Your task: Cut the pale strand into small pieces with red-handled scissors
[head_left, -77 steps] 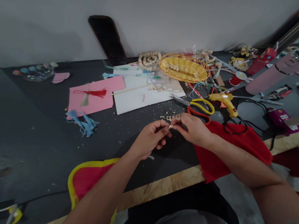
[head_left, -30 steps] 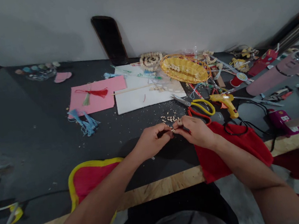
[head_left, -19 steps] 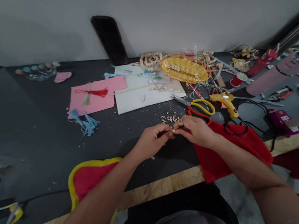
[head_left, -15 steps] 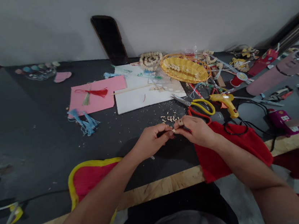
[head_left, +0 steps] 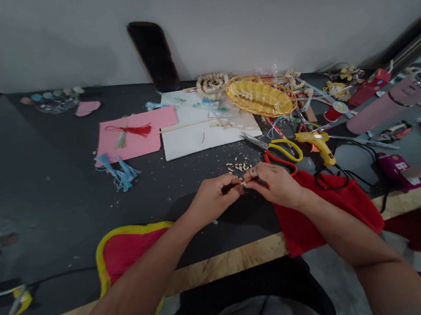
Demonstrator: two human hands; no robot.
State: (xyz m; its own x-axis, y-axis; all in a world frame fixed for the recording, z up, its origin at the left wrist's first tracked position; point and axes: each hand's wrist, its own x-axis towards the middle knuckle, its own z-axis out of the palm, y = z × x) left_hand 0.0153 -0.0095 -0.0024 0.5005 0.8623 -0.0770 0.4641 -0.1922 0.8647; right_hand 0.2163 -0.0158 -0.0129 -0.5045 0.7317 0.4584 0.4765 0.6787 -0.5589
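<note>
Between the fingertips of both hands is a small pale piece. My left hand pinches it from the left, and my right hand pinches it from the right. Just beyond the fingertips lies a small pile of pale pieces, with crumbs scattered around it. Scissors with yellow and red handles lie open behind my right hand. A red cloth is under my right wrist. White paper lies farther back.
At the back stand a yellow basket and a leaning phone. On the right are a yellow glue gun, cables, a red thread spool and a pink bottle. Tassels and pink paper lie left.
Both hands stay almost in the same place, still pinching the small piece. The fingers of my left hand have shifted slightly.
</note>
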